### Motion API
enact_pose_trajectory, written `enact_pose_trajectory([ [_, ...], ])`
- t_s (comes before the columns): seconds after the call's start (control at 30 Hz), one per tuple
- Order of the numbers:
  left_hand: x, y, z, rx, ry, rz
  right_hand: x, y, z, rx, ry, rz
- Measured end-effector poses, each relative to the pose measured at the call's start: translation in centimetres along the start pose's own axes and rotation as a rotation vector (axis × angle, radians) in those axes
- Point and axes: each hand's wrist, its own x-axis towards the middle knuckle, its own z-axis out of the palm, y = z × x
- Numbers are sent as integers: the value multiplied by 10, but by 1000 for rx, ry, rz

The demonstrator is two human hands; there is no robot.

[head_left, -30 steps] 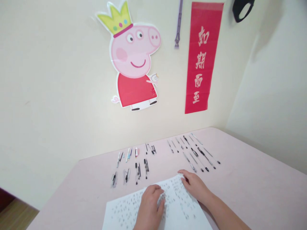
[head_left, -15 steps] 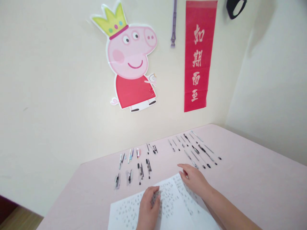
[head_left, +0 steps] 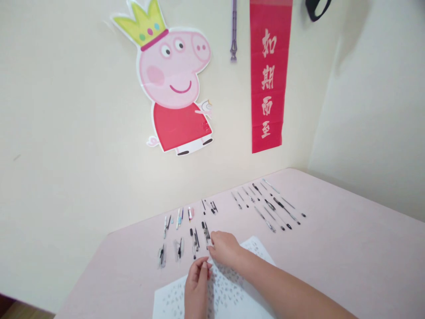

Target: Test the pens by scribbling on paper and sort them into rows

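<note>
A white sheet of paper covered in small handwriting lies at the near edge of the pale pink table. My left hand rests on the sheet with its fingers bent together, fingertips pointing away from me. My right hand reaches left across the sheet, and its curled fingers sit at the near end of a small black pen part. What the fingertips hold, if anything, is hidden. Beyond the hands lie rows of disassembled pen parts, and a group of whole pens lies to the right.
The table stands in a room corner, with cream walls close behind and to the right. A cartoon pig sticker, a red banner with characters and a hanging purple rod are on the back wall. Wooden floor shows at the lower left.
My right hand has swung left from the sheet's far right corner to the pen parts in the middle. My left hand slid slightly nearer. The view has shifted rightwards.
</note>
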Motion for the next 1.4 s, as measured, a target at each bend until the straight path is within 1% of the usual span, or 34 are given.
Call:
enact_pose_trajectory([
  [0.1,-1,1,1,-29,2,-7,9,-10,7,-54,5,-5],
  [0.23,0,2,2,-65,28,-25,15,-17,14,-93,9,30],
  [0.5,2,1,2,-33,9,-15,18,-21,17,-132,-36,38],
  [0.6,-1,6,3,-23,25,-7,15,-20,15,-136,-41,41],
  [0.8,-8,16,7,-33,13,-11,4,-15,8,-123,-44,55],
  [0.9,-7,15,7,-46,32,-24,0,-12,8,-107,-31,60],
  [1.03,-4,11,6,-63,43,-46,-4,-5,13,-86,16,46],
  [1.13,-2,7,5,-70,46,-40,-6,1,15,-64,39,29],
  [1.3,2,2,2,-88,55,-58,-6,8,12,-14,77,-25],
  [1.4,4,3,2,-126,60,-94,-5,10,14,68,78,-100],
])
